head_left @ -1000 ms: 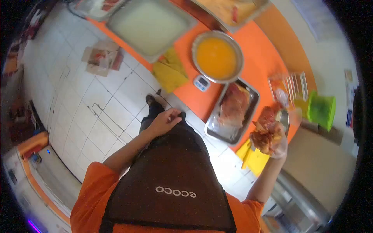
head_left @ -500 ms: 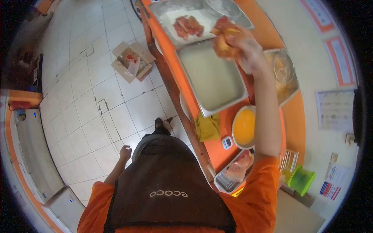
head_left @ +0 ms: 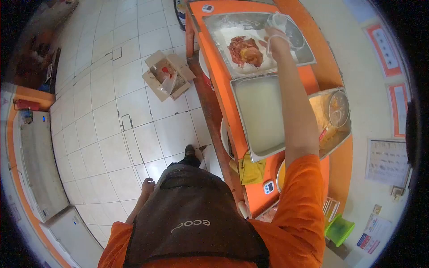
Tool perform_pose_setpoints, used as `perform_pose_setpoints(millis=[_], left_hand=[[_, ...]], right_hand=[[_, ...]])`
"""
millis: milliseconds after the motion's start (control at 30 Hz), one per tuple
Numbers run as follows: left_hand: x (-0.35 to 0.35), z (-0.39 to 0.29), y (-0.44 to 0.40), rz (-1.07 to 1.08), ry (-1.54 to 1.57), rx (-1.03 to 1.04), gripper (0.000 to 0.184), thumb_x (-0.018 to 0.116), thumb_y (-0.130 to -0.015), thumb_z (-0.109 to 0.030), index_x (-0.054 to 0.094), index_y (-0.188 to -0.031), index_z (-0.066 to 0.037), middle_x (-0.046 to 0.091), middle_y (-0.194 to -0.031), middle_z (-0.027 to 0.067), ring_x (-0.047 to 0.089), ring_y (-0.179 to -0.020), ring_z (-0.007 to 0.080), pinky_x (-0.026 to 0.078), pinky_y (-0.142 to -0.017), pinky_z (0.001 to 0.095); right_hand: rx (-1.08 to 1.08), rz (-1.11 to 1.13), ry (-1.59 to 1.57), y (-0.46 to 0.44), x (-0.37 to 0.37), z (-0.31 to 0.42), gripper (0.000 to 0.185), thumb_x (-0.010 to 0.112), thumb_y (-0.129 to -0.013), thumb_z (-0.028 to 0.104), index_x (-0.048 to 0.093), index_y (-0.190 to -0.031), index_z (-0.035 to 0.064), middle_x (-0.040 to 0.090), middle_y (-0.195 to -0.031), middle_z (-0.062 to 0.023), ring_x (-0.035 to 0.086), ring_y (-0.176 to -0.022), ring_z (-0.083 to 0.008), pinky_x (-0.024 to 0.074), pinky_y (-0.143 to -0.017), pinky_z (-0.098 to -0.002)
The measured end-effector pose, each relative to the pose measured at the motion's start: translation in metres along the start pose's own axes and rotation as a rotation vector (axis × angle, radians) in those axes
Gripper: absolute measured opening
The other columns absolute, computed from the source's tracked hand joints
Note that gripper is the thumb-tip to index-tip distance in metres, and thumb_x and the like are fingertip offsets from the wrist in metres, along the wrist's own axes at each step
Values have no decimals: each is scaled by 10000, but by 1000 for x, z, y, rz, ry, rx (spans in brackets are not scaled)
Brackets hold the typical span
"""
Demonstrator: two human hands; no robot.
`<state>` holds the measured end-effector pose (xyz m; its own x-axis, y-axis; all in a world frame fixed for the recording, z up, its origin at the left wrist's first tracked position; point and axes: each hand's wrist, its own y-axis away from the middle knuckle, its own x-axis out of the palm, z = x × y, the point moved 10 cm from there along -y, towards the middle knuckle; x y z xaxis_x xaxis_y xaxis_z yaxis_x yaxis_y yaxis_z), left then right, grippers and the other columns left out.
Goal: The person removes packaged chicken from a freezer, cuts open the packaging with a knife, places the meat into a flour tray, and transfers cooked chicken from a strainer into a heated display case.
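My right hand [head_left: 275, 42] is over the right side of a metal tray of white flour [head_left: 216, 33]. Its fingers are closed against a clear plastic cup [head_left: 278, 20], partly hidden by the hand. A clear round bowl [head_left: 298, 42] lies around that spot in the tray. Left of the hand, raw meat pieces [head_left: 245, 51] are heaped on the flour, an orange-yellow one on top. Nearer me, a deep metal pan [head_left: 259, 111] holds pale liquid, with my forearm across its right edge. My left hand [head_left: 148, 184] hangs by my side, empty, fingers loosely apart.
Right of my forearm, a metal tray [head_left: 346, 129] holds yellowish crumbs and a round wire strainer [head_left: 338, 108]. A yellow cloth [head_left: 251, 169] and a small timer [head_left: 268, 187] lie closer to me. An opened cardboard box [head_left: 170, 76] stands on the tiled floor.
The meat my right hand was holding now lies on the heap in the flour. That hand has moved to the clear cup. The view has shifted, and my left hand still hangs down.
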<state>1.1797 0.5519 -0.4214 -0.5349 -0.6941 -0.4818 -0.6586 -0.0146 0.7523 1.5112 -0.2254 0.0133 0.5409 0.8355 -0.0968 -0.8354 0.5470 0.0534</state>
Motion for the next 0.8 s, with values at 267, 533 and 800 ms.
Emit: perform_pose_setpoints(millis=[267, 533, 800], left_hand=[[12, -69, -36, 88, -18, 114, 329, 636, -820, -145, 600, -1121, -19, 691, -810, 119, 645, -694, 189, 520, -631, 332], [66, -134, -76, 283, -158, 287, 296, 622, -851, -141, 591, -1121, -24, 688, -846, 129, 654, -735, 199, 528, -665, 330], [160, -201, -4, 437, -455, 395, 335, 623, -837, -165, 574, -1137, -23, 673, -812, 109, 642, -707, 175, 524, -653, 311]], right_hand=[[19, 68, -149, 163, -87, 74, 389, 603, -920, 166, 522, -1250, -24, 569, -1177, -125, 618, -949, -228, 567, -820, -382], [216, -626, 100, 492, -273, 78, 282, 631, -916, 175, 613, -1143, 8, 612, -1062, -71, 621, -850, -161, 524, -689, -257], [394, -614, 23, 755, -308, -67, 305, 638, -914, 121, 578, -1198, 28, 638, -1018, -58, 619, -865, -149, 528, -748, -284]])
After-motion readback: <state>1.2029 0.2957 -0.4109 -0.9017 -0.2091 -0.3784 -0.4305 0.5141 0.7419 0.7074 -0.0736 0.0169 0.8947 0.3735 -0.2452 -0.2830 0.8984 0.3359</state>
